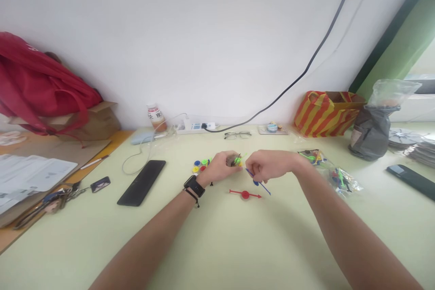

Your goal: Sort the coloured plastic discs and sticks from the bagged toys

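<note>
A light pinch near the middle would probably keep the thin blue piece (pixel 261 184) from flexing. The right hand (pixel 261 165) is closed, gripping it at six o'clock. The left hand (pixel 221 166) is half curled, small coloured pieces (pixel 238 161) at its fingers (whether it grips one, I cannot tell). A red arrow (pixel 245 195) lies at seven o'clock from the right hand.

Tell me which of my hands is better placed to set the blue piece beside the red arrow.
Right, probably: your right hand holds the blue piece, near the red arrow; your left hand is apart from both, by other coloured pieces.
</note>
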A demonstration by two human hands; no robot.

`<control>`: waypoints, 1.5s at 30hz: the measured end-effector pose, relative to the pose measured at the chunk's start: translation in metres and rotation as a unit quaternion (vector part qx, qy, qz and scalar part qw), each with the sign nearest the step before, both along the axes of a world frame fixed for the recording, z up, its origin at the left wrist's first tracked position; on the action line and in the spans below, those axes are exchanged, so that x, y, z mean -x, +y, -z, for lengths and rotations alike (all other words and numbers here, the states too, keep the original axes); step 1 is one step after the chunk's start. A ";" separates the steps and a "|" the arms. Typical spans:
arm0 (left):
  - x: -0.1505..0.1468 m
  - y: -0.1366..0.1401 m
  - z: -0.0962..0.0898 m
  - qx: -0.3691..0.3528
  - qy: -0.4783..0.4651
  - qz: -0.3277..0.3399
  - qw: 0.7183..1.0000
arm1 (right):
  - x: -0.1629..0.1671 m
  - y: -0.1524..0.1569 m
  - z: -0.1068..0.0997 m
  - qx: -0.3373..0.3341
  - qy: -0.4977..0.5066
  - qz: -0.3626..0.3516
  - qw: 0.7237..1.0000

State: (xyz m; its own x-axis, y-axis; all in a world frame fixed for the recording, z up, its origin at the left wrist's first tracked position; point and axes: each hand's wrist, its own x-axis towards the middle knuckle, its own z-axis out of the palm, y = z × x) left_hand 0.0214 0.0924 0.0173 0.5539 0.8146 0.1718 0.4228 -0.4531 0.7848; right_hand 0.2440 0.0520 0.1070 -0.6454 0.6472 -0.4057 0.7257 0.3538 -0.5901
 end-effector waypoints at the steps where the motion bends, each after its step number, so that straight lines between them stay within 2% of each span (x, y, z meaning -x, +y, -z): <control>1: 0.000 0.000 -0.001 0.001 -0.001 0.001 1.000 | -0.004 -0.002 -0.007 -0.001 0.029 0.014 0.999; 3: 0.000 -0.001 -0.002 0.003 -0.002 0.000 1.000 | -0.012 -0.006 -0.020 -0.012 0.105 0.043 0.993; 5: -0.001 -0.001 0.000 0.001 -0.003 -0.006 1.000 | -0.016 -0.010 -0.031 -0.062 0.201 0.090 0.974; 8: -0.001 -0.001 0.003 -0.009 0.003 -0.012 1.000 | -0.015 -0.014 -0.038 -0.186 0.329 0.186 0.907; 11: -0.002 -0.001 0.005 -0.015 0.006 -0.010 1.000 | -0.009 -0.013 -0.035 -0.292 0.368 0.251 0.847; 14: -0.002 -0.002 0.004 -0.020 0.008 -0.001 1.000 | -0.002 -0.010 -0.028 -0.368 0.343 0.266 0.822; 16: -0.001 -0.002 0.002 -0.022 0.014 0.001 1.000 | 0.001 -0.008 -0.024 -0.399 0.317 0.253 0.822; 20: 0.000 -0.003 0.001 -0.020 0.020 -0.002 1.000 | 0.003 -0.005 -0.019 -0.426 0.255 0.217 0.841; 24: -0.001 -0.003 -0.001 -0.020 0.016 -0.001 1.000 | 0.004 -0.001 -0.013 -0.453 0.207 0.215 0.840; 30: -0.001 -0.003 -0.003 -0.018 0.017 -0.009 1.000 | 0.005 -0.001 -0.011 -0.446 0.181 0.214 0.850; 37: -0.001 -0.003 -0.005 -0.024 0.029 -0.021 0.999 | 0.004 -0.011 -0.025 -0.453 0.137 0.147 0.869; 42: -0.002 -0.005 -0.007 -0.052 0.018 0.004 0.998 | 0.002 -0.015 -0.024 -0.419 0.060 0.115 0.899; 45: -0.002 -0.006 -0.008 -0.051 0.017 0.006 0.999 | 0.008 -0.017 -0.023 -0.418 0.013 0.131 0.899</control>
State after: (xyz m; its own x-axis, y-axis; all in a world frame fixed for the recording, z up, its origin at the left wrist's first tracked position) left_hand 0.0238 0.0859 0.0252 0.5708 0.7869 0.2346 0.4419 -0.5351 0.7200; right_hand 0.2365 0.0352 0.1296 -0.4290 0.8499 0.3061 0.8387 0.5006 -0.2145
